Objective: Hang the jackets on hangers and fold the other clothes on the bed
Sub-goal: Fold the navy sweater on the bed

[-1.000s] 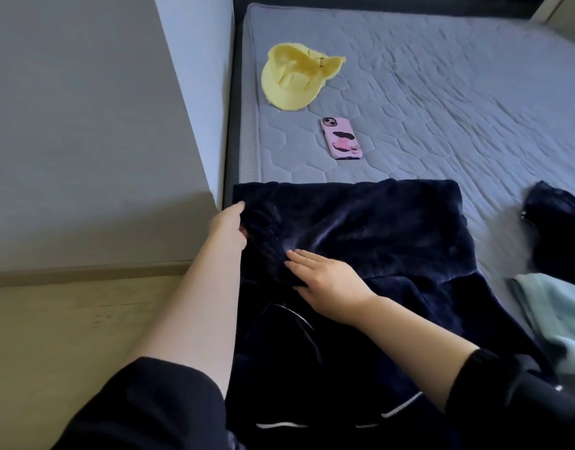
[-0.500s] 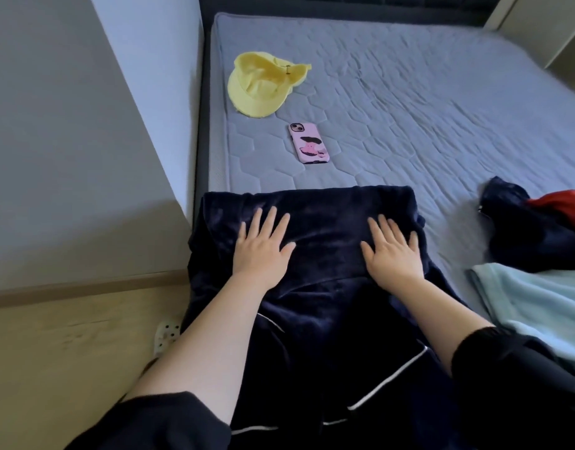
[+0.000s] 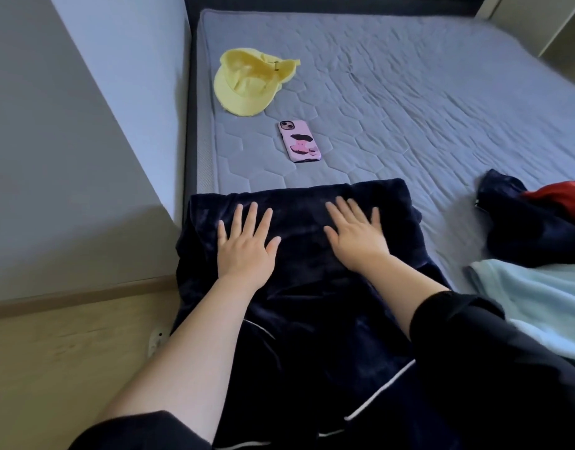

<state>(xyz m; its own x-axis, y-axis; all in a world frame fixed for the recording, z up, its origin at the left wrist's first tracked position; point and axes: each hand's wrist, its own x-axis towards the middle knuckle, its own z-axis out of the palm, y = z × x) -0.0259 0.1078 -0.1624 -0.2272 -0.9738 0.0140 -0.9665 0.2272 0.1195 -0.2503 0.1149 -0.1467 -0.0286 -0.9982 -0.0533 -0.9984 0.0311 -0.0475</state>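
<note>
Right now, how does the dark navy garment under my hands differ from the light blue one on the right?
The navy garment is dark with thin white piping; the light blue garment is pale and plain where visible. The left hand and right hand lie flat on the navy garment; the light blue garment is untouched, partly out of frame. Both lie on the bed.

A pale yellow fabric cap (image 3: 247, 82) lies upside down, its strap and small buckle turned to the right. Near it, closer to the camera and a little to the right, a phone in a pink case with dark blotches (image 3: 300, 141) rests face down, camera lenses at its far end. To the left stands a plain grey wall (image 3: 68, 157) with a light wooden skirting board (image 3: 85, 295) along its foot, above a pale wood-grain floor (image 3: 68, 368). A small white plastic fitting (image 3: 156, 342) sits on the floor, partly hidden.
</note>
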